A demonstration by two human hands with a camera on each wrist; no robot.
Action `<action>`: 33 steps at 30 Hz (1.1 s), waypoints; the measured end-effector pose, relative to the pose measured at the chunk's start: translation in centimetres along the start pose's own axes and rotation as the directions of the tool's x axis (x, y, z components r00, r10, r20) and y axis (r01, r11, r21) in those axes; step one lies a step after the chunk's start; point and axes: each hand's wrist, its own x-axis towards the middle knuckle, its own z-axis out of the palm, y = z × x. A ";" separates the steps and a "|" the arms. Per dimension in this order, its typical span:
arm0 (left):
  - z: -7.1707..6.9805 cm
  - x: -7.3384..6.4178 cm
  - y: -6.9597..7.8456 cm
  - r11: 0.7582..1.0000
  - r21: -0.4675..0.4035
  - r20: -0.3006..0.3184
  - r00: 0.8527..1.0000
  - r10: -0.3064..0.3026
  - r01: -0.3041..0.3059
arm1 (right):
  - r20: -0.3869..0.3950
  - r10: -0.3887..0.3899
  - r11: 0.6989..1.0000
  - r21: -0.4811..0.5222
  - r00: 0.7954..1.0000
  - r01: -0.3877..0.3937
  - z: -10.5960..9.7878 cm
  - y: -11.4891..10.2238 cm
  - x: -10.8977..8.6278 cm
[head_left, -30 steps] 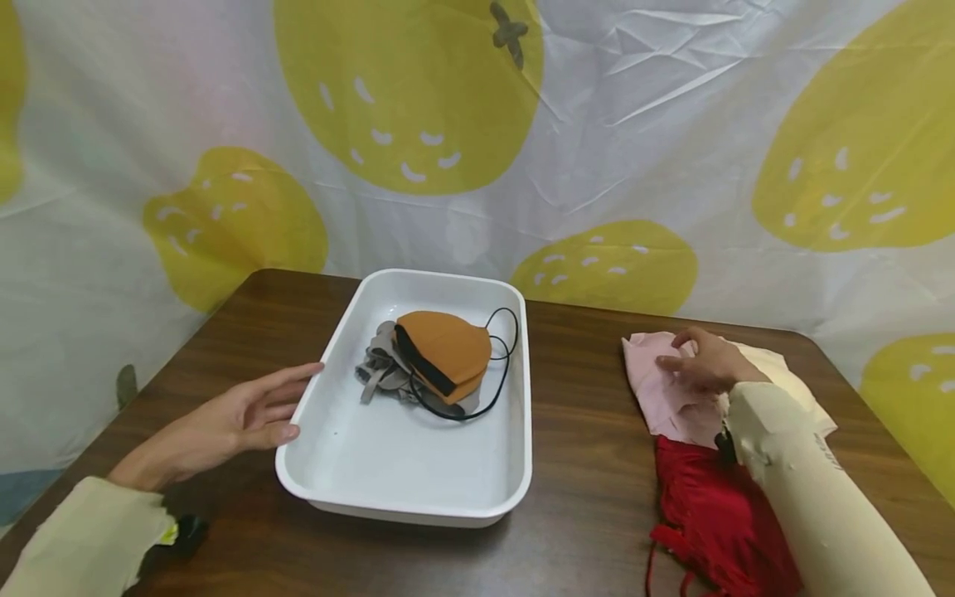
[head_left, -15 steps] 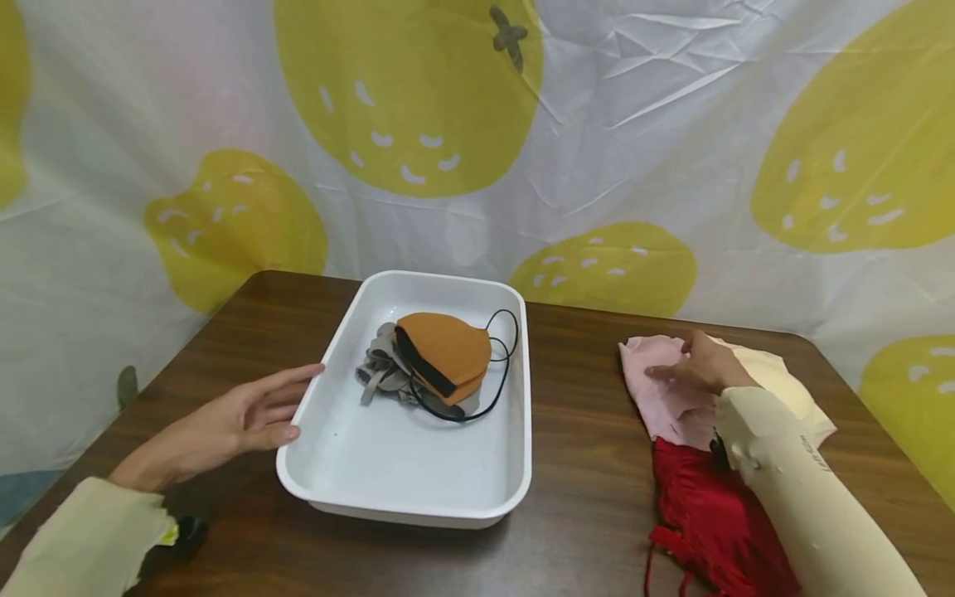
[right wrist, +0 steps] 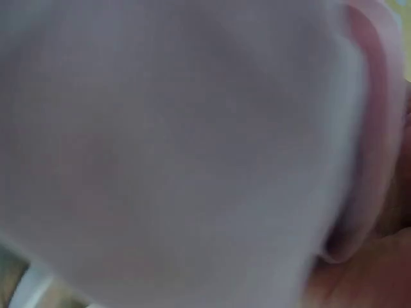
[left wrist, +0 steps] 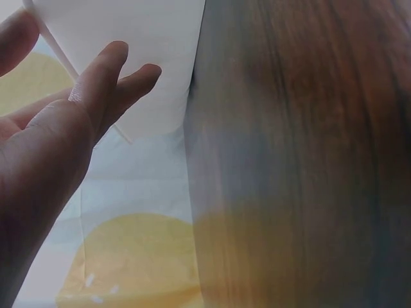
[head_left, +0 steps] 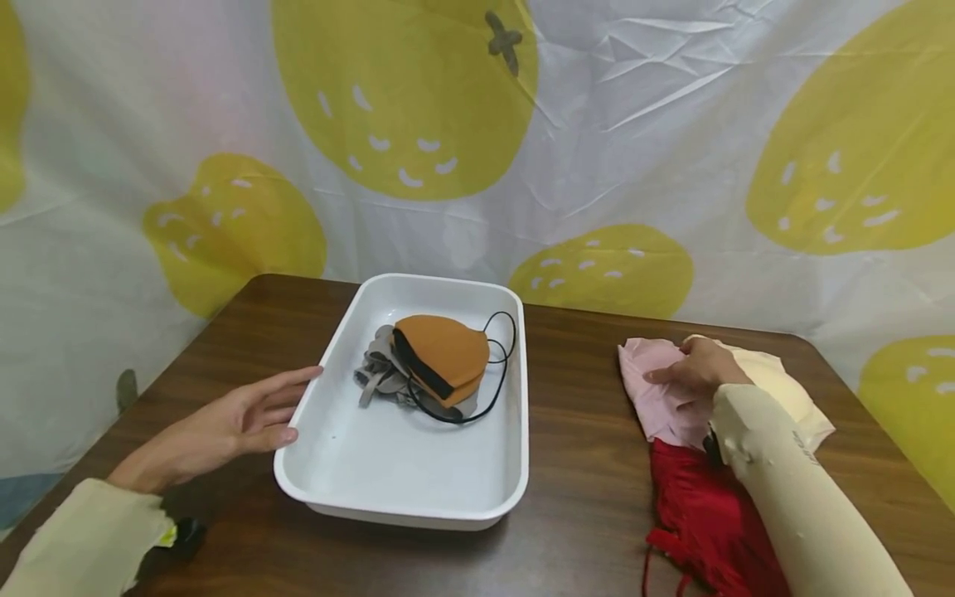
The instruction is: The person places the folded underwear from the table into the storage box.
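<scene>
My right hand [head_left: 705, 365] was among the soft things on the right side of the tabletop [head_left: 582, 398], over the pink garment [head_left: 652, 406]. The cream garment [head_left: 783, 390] lay just to the right of it. The red garment [head_left: 701, 514] sat nearer to me, its far edge meeting the pink one and part of it hidden by my sleeve [head_left: 791, 489]. My thumb reached out across the pink fabric and my index finger was bent, but the other fingertips were hidden and the right wrist view was mostly blurred fabric, so I could not tell whether I had a pinch or only a touch.

My left hand [head_left: 224, 427] was at the left side of the white tray [head_left: 403, 481], fingers spread and fairly straight, against it without clasping it. In the tray, towards the far end, the orange garment [head_left: 448, 348] lay on top of the grey garment [head_left: 380, 373].

I judged the step in hand to be getting hold of the pink garment, which was outside the tray. The next move called for a sure pinch on that garment alone, with the cream and red ones so close, and a lift straight up to part it from them.
</scene>
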 end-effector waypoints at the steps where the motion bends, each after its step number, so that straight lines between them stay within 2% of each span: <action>1: 0.0 0.0 0.0 1.000 0.000 0.003 1.000 0.004 -0.004 | 0.002 0.006 1.000 0.001 1.000 -0.006 0.0 0.1 0.0; 4: 0.0 0.2 -0.1 1.000 -0.004 0.003 1.000 0.003 -0.003 | -0.004 0.008 0.999 -0.038 1.000 -0.008 -0.1 0.2 -0.1; 7: 0.0 0.2 -0.1 1.000 -0.002 0.001 1.000 0.000 0.000 | -0.010 0.011 1.000 -0.010 1.000 -0.011 -0.3 0.3 -0.1; 11: 0.1 0.2 0.0 1.000 0.003 0.000 1.000 0.000 0.000 | -0.013 0.001 0.988 0.157 1.000 0.002 -0.1 0.5 0.0; 15: 0.0 0.1 0.0 1.000 0.020 -0.011 1.000 -0.002 0.003 | 0.017 -0.019 0.931 0.365 1.000 0.012 0.3 0.4 0.1; 19: 0.0 0.1 -0.1 1.000 0.021 -0.013 1.000 -0.004 0.005 | 0.047 -0.038 0.878 0.479 0.998 0.011 0.6 0.3 -0.1; 27: 0.0 0.1 -0.1 1.000 0.007 -0.011 1.000 -0.010 0.010 | -0.001 -0.045 0.892 0.449 0.999 0.041 -0.1 0.0 -0.3; 33: 0.0 0.2 -0.1 1.000 -0.001 -0.006 1.000 -0.008 0.008 | -0.007 -0.034 0.888 0.458 0.999 0.033 -0.5 -0.3 -0.3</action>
